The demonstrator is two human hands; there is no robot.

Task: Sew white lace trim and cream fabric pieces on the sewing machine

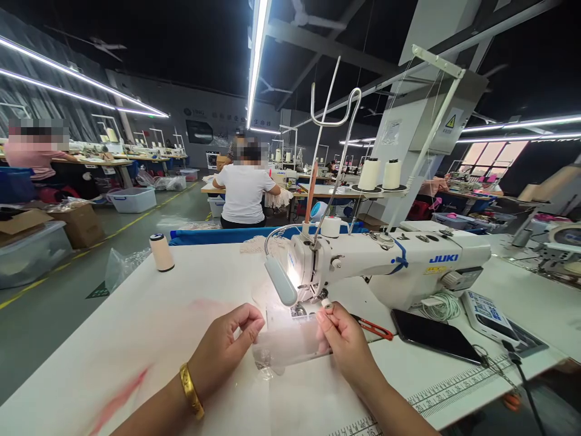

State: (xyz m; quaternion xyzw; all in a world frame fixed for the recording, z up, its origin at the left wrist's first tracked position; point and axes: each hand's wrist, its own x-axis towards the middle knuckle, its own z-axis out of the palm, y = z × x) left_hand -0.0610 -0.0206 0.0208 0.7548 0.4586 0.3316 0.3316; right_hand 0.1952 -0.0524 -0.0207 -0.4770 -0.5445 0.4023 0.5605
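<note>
A thin, see-through white cloth [290, 342] lies flat on the table [149, 321], low in the middle of the frame, right in front of the sewing machine's needle. The machine's lamp [281, 282] shines on it and makes it very bright.

The left hand [224, 348] is at the left edge of the cloth. Its fingers are curled in, and the thumb and first finger are pinched together just above that edge; the glare hides whether they hold any cloth. A gold bracelet [191, 390] sits on that wrist.

The right hand [342, 339] is at the right edge of the cloth. Its fingers are closed on a small white thing [326, 302] near the needle, too small to name.

Just behind the hands stands the white sewing machine [390, 260], with blue letters on its side. Red-handled snips [374, 328] lie on the table beside the right hand. Further right lie a dark phone [433, 335], a coil of white cord [442, 304] and a small control box [488, 315]. A ruler strip [454, 387] runs along the table edge at the lower right.

A small spool of thread [161, 252] stands alone on the table at the middle left. Two big thread cones [380, 174] sit on a stand above the machine.

Far back, in the middle of the frame, a person in a white shirt [245, 194] sits at another table. Long lights run across the dark ceiling.
</note>
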